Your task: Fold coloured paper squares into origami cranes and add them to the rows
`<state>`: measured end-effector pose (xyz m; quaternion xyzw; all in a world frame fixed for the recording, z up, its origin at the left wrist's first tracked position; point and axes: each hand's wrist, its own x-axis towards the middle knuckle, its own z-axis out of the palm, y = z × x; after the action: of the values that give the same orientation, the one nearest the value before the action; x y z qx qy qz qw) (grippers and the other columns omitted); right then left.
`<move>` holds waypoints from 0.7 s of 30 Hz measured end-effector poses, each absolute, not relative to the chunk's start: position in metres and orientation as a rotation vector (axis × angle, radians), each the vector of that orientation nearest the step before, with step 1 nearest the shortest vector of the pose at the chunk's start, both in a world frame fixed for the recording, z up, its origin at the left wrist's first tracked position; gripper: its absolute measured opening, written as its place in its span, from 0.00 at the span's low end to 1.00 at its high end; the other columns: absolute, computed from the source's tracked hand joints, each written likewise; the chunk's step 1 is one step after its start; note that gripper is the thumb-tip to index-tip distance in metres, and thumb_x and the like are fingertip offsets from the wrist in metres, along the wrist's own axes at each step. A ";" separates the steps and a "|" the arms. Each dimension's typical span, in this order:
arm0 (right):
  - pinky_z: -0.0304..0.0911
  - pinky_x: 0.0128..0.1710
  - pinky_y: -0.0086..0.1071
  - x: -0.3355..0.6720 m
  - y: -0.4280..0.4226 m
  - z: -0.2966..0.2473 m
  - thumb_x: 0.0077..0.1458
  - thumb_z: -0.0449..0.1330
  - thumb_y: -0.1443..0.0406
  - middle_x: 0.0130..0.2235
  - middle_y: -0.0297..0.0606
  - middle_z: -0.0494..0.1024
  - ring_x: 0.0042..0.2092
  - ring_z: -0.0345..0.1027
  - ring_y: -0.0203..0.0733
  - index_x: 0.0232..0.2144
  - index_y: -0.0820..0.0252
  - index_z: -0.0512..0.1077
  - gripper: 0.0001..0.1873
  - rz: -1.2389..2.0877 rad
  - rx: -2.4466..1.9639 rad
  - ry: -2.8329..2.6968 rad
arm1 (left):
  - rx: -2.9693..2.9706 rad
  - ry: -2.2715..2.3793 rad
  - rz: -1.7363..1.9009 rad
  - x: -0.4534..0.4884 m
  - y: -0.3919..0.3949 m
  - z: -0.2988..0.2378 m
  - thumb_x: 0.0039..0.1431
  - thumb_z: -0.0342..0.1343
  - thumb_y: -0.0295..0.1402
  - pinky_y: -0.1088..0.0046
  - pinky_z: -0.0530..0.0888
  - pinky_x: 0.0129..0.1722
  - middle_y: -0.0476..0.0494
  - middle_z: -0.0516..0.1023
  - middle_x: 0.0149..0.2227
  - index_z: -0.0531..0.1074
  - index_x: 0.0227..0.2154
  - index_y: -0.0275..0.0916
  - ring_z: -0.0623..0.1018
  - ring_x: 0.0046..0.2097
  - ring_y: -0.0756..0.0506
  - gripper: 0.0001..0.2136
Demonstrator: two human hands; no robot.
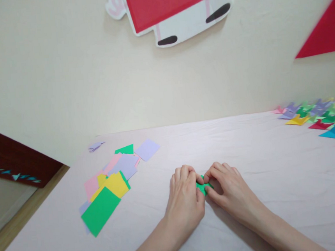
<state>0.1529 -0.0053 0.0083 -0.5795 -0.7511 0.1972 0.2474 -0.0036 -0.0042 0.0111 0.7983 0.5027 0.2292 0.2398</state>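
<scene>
A small folded green paper piece (203,185) lies on the pale cloth-covered table (246,153), pinched between both hands. My left hand (185,200) curls its fingers over the paper's left side. My right hand (227,186) grips the paper's right side with thumb and fingers closed. Most of the paper is hidden under my fingers.
A loose pile of coloured paper squares (110,181), green, yellow, pink and lilac, lies to the left. Several folded paper shapes (322,118) sit at the far right. A small lilac scrap (96,146) rests near the wall. Red paper decorations (174,7) hang on the wall.
</scene>
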 end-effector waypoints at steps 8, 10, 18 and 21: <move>0.52 0.38 0.37 0.149 -0.005 0.006 0.51 0.60 0.68 0.33 0.35 0.72 0.38 0.63 0.44 0.28 0.56 0.69 0.03 0.439 -1.590 -2.046 | 2.185 1.404 0.615 -0.002 -0.004 0.011 0.51 0.46 0.18 0.59 0.63 0.46 0.44 0.65 0.42 0.63 0.34 0.42 0.64 0.47 0.40 0.12; 0.51 0.37 0.37 0.149 -0.004 0.007 0.50 0.59 0.69 0.32 0.35 0.72 0.37 0.64 0.44 0.27 0.56 0.69 0.03 0.448 -1.586 -2.045 | 2.185 1.407 0.621 -0.002 -0.003 0.011 0.53 0.47 0.19 0.59 0.63 0.46 0.45 0.65 0.42 0.63 0.35 0.42 0.64 0.47 0.40 0.11; 0.53 0.39 0.37 0.159 0.001 0.006 0.46 0.51 0.76 0.34 0.36 0.73 0.38 0.63 0.44 0.30 0.56 0.71 0.13 0.597 -1.510 -2.066 | 2.161 1.387 0.632 -0.005 -0.004 0.010 0.50 0.46 0.17 0.61 0.64 0.45 0.45 0.66 0.42 0.64 0.35 0.42 0.65 0.47 0.41 0.14; 0.54 0.39 0.38 0.164 0.001 0.005 0.45 0.49 0.77 0.33 0.36 0.72 0.38 0.63 0.44 0.31 0.55 0.71 0.16 0.635 -1.471 -2.081 | 2.151 1.384 0.649 -0.005 -0.004 0.010 0.47 0.46 0.16 0.62 0.64 0.45 0.45 0.66 0.42 0.64 0.35 0.42 0.65 0.47 0.41 0.15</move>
<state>0.1643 0.0015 0.0048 -0.5415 -0.7663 0.2338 0.2548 -0.0055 -0.0036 0.0096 0.7895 0.5079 0.2384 0.2487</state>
